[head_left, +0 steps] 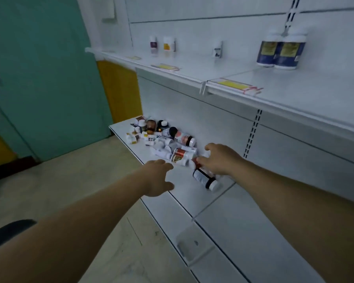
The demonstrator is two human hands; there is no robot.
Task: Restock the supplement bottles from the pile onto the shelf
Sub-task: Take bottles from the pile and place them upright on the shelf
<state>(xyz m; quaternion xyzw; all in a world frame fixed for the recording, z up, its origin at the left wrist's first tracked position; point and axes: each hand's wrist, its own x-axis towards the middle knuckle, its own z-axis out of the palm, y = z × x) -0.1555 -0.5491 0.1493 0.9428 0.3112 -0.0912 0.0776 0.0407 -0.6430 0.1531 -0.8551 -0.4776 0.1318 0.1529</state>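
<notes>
From the head view, the person leans in over the low shelf point(172, 193), both arms stretched toward the pile of supplement bottles point(161, 137) that lies heaped at its far left end. The bottles lie on their sides and every which way, which reads as dumped stock waiting to be sorted rather than a display.

The right hand point(221, 160) is down at the near edge of the pile, its fingers spread and bent over a red-labelled bottle point(196, 163); they touch it, but I cannot tell whether they have closed round it (the picture is blurred just there). Just near of that hand a white bottle with a black band point(204, 178) lies on its side apart from the heap, its cap pointing toward the right.

The left hand point(158, 177) hovers over the front lip of the same shelf, fingers loosely open and holding nothing, aimed at the nearest bottles. Using both hands at once looks like a way to lift two per trip.

Above, the upper shelf point(253, 84) carries yellow price tags point(235, 83) along its front rail. Two small bottles point(161, 46) stand upright at the far left and two large blue-labelled bottles point(278, 52) at the right, labels forward, which I take as the pattern to follow. Most of the task remains, by my reckoning.
</notes>
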